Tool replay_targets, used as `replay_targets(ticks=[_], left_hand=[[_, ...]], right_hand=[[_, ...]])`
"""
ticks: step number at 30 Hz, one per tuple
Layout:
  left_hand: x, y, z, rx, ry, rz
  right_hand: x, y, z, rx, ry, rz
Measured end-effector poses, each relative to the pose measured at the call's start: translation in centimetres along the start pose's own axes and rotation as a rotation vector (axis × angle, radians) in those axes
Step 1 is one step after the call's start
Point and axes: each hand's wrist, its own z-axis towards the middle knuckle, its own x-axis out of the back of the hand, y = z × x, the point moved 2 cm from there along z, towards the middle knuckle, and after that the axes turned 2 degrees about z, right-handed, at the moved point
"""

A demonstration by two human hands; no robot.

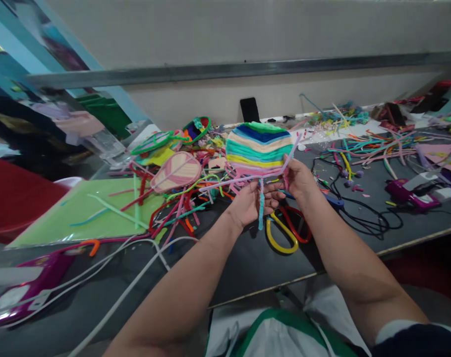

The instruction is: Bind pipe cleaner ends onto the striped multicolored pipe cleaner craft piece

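A fan-shaped piece made of striped pipe cleaners (258,146), in green, blue, cream, teal, yellow and pink bands, is held up over the dark table (248,267). My left hand (250,203) grips its lower end from below, where a light-blue fuzzy stem (261,210) hangs down. My right hand (298,176) pinches a lilac pipe cleaner (290,153) that runs along the piece's right edge and across its bottom. Both hands are closed on the piece.
Loose pipe cleaners (181,203) lie heaped on the left, beside a pink striped oval piece (175,171) and a green sheet (80,210). Scissors with yellow and red handles (285,230) lie under my hands. Purple glue guns (411,191) (25,287) and cables sit either side. A black phone (250,109) leans on the wall.
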Motion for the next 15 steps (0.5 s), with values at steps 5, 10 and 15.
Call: replay_targets(ticks=[5, 10, 15], left_hand=[[-0.03, -0.06, -0.01, 0.005, -0.033, 0.003], [0.04, -0.12, 0.31, 0.005, -0.001, -0.014], [-0.56, -0.31, 0.45, -0.039, 0.057, -0.027]], right_hand=[[-0.38, 0.06, -0.28, -0.001, -0.023, -0.005], [-0.37, 0.35, 0.02, 0.042, -0.059, -0.001], [-0.57, 0.71, -0.01, 0.093, -0.007, 0.017]])
